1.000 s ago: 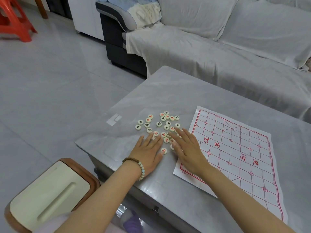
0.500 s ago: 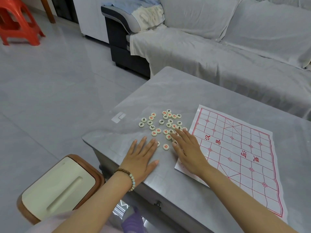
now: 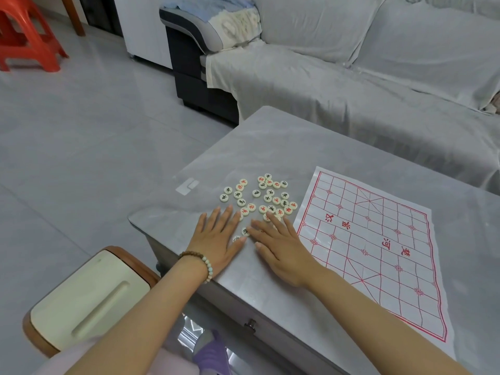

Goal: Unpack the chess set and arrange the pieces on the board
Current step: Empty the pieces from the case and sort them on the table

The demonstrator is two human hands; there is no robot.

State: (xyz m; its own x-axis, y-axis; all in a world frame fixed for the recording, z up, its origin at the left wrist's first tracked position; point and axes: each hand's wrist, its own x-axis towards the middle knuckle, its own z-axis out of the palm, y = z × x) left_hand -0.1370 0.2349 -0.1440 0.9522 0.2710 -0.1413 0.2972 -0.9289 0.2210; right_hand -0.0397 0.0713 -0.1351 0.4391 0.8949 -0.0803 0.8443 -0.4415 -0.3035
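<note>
Several small cream chess discs with red or black characters lie scattered on the grey table, left of the paper board with its red grid. My left hand, with a bead bracelet on the wrist, lies flat with straight fingers at the pile's near edge, touching a couple of discs. Beside it my right hand is flat too, fingers spread over the nearest discs, some hidden beneath it. No disc stands on the board.
A small clear plastic piece lies near the table's left corner. A cream-topped stool with a wooden rim stands at the lower left by the table edge. A covered grey sofa runs behind the table; a red plastic stool is far left.
My left hand slid forward and right, back up against the near discs and my right hand. My right hand stayed flat on the pile's edge.
</note>
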